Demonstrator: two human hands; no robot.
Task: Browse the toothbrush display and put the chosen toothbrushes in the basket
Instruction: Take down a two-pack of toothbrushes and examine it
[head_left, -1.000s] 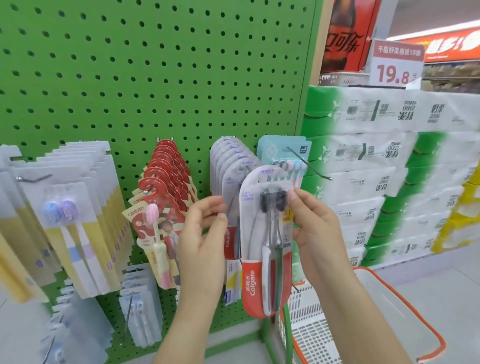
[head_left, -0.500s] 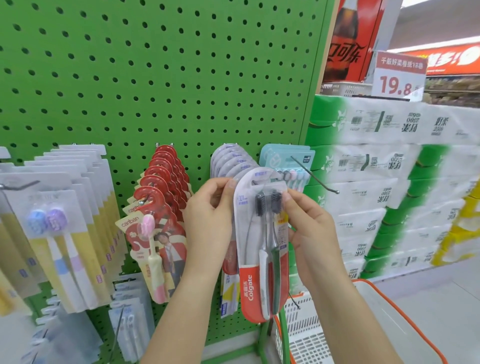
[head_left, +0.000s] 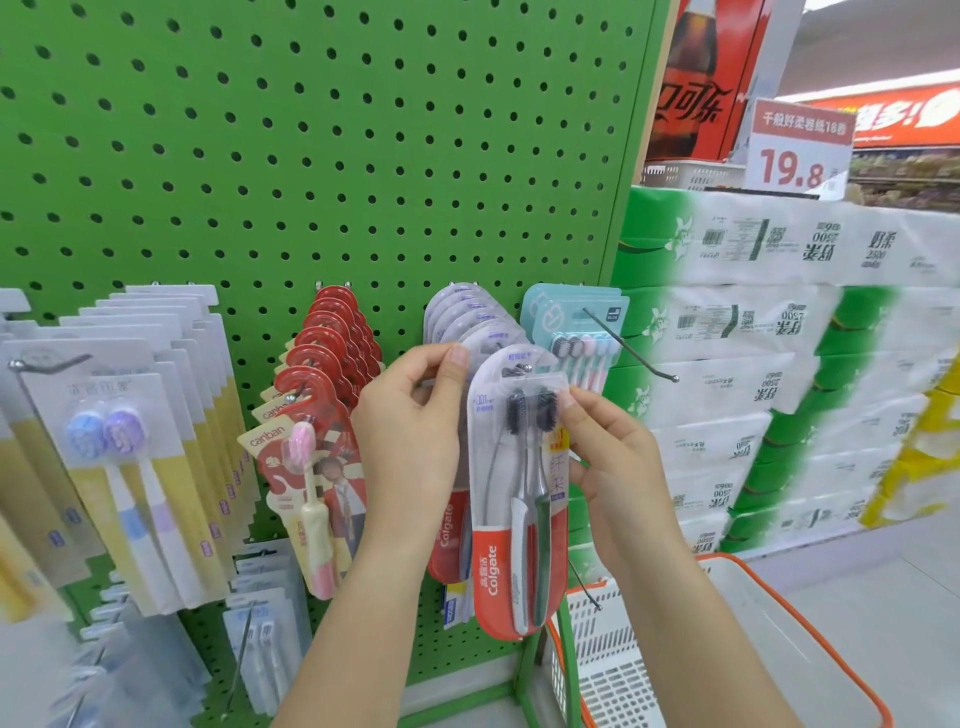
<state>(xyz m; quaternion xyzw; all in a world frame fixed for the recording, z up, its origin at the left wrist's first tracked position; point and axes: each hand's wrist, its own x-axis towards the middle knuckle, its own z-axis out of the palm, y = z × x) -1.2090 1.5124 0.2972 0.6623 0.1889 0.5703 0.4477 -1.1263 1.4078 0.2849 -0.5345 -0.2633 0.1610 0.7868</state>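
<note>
Seemingly both hands pinch the glossy, round-topped Colgate blister pack.

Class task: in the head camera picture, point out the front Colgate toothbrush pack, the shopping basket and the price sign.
Colgate toothbrush pack (head_left: 492, 564): head view, on its red lower card.
Shopping basket (head_left: 810, 618): head view, on its orange rim.
Price sign (head_left: 792, 166): head view, on the red 19.8 digits.

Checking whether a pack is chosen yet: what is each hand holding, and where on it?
Right hand pinches the front Colgate pack at its right edge beside the bristles; left hand pinches its upper left edge.
</note>
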